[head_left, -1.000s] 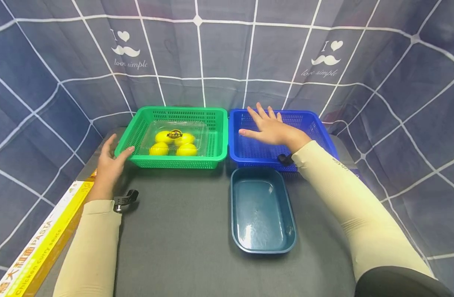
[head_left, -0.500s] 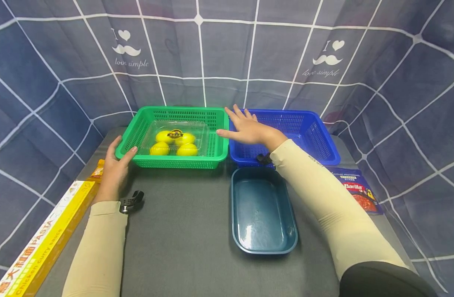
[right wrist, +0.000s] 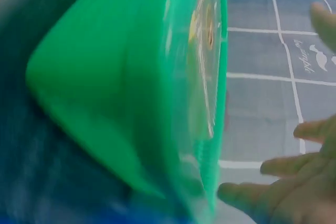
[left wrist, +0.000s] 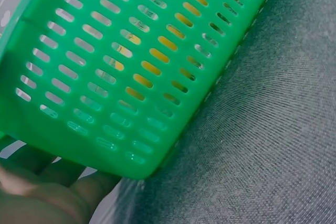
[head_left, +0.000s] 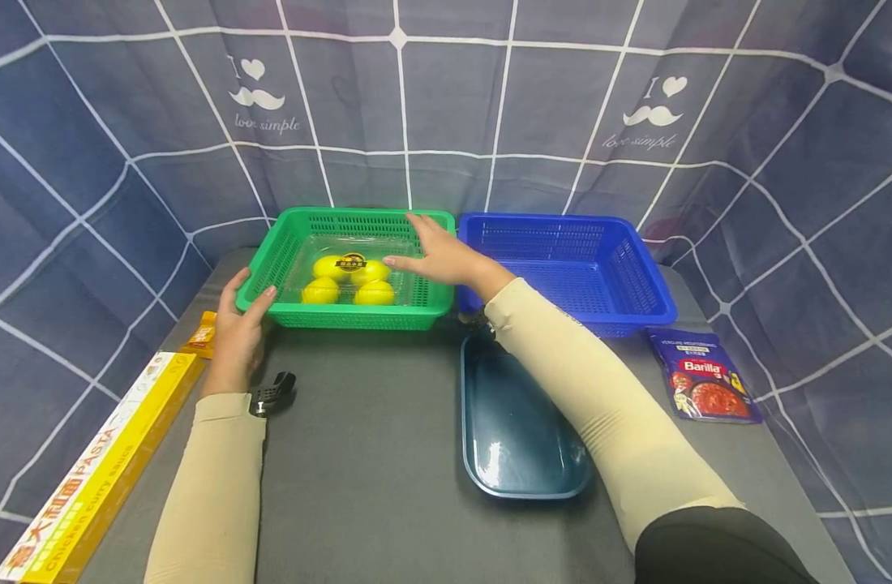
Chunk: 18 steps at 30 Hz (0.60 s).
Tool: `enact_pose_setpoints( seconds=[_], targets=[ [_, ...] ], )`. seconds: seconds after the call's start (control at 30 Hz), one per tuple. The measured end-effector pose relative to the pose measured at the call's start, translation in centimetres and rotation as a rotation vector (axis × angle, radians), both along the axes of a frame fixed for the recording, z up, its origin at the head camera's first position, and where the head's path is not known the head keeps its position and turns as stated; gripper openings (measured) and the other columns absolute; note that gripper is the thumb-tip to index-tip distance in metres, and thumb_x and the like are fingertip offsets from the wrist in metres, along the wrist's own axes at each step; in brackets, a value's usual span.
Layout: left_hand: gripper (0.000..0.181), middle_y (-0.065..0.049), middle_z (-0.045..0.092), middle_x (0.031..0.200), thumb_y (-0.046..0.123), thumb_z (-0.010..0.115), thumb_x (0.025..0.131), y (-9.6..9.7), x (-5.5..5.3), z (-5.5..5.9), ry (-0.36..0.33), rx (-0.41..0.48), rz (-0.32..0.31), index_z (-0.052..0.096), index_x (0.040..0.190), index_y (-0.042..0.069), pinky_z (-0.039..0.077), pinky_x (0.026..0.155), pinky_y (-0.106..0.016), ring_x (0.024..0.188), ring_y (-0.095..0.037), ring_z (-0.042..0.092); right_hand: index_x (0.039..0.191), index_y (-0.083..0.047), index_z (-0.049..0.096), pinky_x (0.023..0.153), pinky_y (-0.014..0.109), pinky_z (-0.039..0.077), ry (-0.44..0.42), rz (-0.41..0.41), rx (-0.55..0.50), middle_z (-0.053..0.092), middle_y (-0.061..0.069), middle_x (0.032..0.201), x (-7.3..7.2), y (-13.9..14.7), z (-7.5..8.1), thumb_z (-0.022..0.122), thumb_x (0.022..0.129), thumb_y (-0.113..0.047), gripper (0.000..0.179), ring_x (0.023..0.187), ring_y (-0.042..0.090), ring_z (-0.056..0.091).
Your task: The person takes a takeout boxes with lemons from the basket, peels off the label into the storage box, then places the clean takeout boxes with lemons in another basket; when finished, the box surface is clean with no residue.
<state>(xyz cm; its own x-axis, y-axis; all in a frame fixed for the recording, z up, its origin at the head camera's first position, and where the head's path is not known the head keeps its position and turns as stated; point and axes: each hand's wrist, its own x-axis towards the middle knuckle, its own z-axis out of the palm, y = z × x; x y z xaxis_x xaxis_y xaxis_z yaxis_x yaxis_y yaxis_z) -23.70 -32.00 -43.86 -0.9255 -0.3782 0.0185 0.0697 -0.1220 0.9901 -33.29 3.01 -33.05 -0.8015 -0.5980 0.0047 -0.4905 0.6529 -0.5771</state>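
Observation:
A green plastic basket (head_left: pixel 344 318) stands at the back left of the table. Inside it lies a clear plastic box (head_left: pixel 405 280) with a dark label, holding several lemons (head_left: pixel 374 293). My left hand (head_left: pixel 239 332) is at the basket's front left corner, fingers along the outer side and thumb by the front rim. In the left wrist view, those fingers show behind the basket's corner. Over the basket's right end hovers my right hand (head_left: pixel 446 255), fingers spread and thumb pointing at the box. The right wrist view shows that hand's fingers (right wrist: pixel 286 163) apart from the basket wall.
A blue basket (head_left: pixel 621 243) adjoins the green one on the right. In front is a dark teal tray (head_left: pixel 526 493), partly under my right forearm. A Barilla pouch (head_left: pixel 705 381) lies at the right; a long yellow pasta box (head_left: pixel 103 470) and an orange packet (head_left: pixel 201 334) lie left.
My right hand has moved left from above the blue basket to above the green basket's right end. My left hand has come closer to the green basket's corner. The Barilla pouch is now uncovered.

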Motion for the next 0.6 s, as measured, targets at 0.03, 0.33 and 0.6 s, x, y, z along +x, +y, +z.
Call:
enact_pose_setpoints(
  seconds=[0.03,0.33,0.6],
  targets=[
    [0.076,-0.014,0.039,0.155,0.026,0.077,0.099,0.1,-0.1,0.0,0.013,0.013,-0.001,0.038,0.163,0.027,0.053,0.067,-0.02,0.099,-0.01,0.055,0.17,-0.011,0.008,0.126,0.043,0.012,-0.035,-0.024,-0.037,0.009,0.016,0.174,0.0,-0.4,-0.2,0.059,0.098,-0.068,0.105,0.159,0.028,0.009],
    [0.073,-0.015,0.036,0.159,0.015,0.076,0.1,0.2,-0.7,-0.6,0.112,0.099,-0.026,0.038,0.162,0.02,0.041,0.112,-0.032,0.132,-0.02,0.047,0.17,-0.024,0.021,0.117,0.058,0.033,-0.456,-0.338,-0.384,0.023,0.007,0.172,0.1,-3.6,-2.6,0.072,0.102,-0.039,0.086,0.152,0.034,0.031],
    [0.071,-0.015,0.038,0.157,0.015,0.076,0.1,0.2,-0.7,-0.8,0.122,0.105,-0.009,0.041,0.161,0.019,0.04,0.114,-0.033,0.134,-0.022,0.047,0.169,-0.025,0.024,0.112,0.068,0.033,-0.598,-0.395,-0.546,0.024,0.012,0.171,0.4,-4.4,-3.8,0.071,0.102,-0.011,0.083,0.149,0.042,0.034]
  ],
)
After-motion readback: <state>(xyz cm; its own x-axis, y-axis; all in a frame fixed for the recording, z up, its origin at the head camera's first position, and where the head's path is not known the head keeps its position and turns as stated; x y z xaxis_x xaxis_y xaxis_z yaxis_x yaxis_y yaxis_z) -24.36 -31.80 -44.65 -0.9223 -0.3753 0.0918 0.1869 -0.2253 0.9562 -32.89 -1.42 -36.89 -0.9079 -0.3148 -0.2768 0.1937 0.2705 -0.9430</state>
